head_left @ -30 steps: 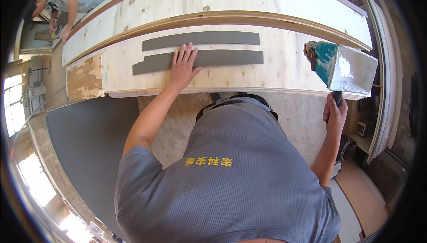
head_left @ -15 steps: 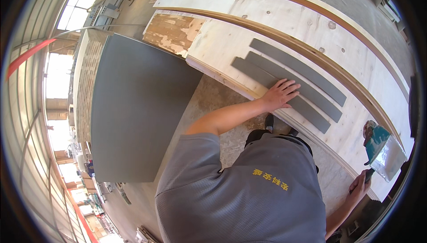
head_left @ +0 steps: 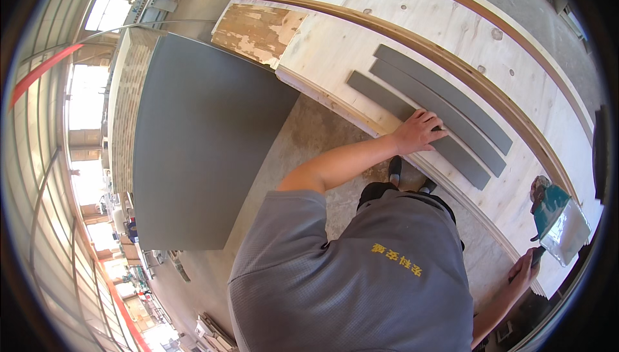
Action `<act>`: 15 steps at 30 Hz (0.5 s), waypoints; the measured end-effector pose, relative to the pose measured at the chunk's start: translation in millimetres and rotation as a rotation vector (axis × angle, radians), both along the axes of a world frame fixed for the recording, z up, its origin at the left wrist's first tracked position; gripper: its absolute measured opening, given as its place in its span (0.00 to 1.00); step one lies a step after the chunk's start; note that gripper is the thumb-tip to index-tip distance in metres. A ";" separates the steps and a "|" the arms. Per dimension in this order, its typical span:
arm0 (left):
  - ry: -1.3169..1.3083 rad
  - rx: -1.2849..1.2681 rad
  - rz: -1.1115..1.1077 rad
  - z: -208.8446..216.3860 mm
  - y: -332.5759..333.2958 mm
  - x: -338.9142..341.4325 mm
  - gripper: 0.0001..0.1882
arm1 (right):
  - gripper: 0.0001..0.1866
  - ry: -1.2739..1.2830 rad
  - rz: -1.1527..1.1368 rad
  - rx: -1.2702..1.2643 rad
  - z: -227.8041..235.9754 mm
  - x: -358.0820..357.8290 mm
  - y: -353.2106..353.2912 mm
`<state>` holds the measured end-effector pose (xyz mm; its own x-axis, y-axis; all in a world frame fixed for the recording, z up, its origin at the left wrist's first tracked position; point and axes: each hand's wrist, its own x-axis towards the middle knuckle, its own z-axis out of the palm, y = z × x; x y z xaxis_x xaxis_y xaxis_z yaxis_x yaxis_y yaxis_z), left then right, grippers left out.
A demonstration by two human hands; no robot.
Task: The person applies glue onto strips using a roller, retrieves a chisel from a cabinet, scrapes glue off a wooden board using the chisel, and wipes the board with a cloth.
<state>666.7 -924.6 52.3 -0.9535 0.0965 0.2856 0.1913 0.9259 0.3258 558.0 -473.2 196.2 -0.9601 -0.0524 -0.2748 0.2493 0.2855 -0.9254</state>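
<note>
My left hand [head_left: 420, 131] is closed over the nearest of three narrow grey strips [head_left: 465, 164], its fingers curled across the strip's long edges. The middle strip [head_left: 445, 110] and the far strip [head_left: 451, 92] lie side by side, and a narrow gap separates them from the nearest one. All three rest on a pale plywood board [head_left: 322, 55]. At the lower right, my right hand [head_left: 523, 268] grips the black handle [head_left: 537, 255] of a tool. Beside that handle, a teal-and-white smeared container [head_left: 558, 220] sits on the board's near corner; the tool's head cannot be made out.
A stack of boards topped by a large dark grey sheet [head_left: 200, 139] stands to the left. Rough brown wood [head_left: 255, 33] shows at the plywood's left end. Beyond lies another long pale panel [head_left: 438, 20]. My shoes [head_left: 394, 168] stand near the plywood's edge.
The middle strip has moved away from the nearest strip and against the far one. My left hand has gone from spread fingers to curled around the nearest strip. My right hand keeps its hold.
</note>
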 end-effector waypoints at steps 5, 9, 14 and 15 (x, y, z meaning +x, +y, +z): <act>-0.016 0.044 -0.055 6.8 6.0 -0.4 0.32 | 0.11 -0.025 -0.021 0.005 -1.5 -2.8 5.1; -0.051 0.109 -0.113 4.6 23.7 12.0 0.31 | 0.10 -0.014 -0.005 0.041 -2.5 2.3 23.6; -0.086 0.061 -0.108 -11.7 10.9 19.6 0.33 | 0.08 -0.031 -0.003 -0.047 -4.4 -5.0 3.1; -0.089 0.021 -0.101 -10.6 6.3 21.4 0.33 | 0.08 -0.055 -0.001 -0.032 5.4 -1.2 -7.1</act>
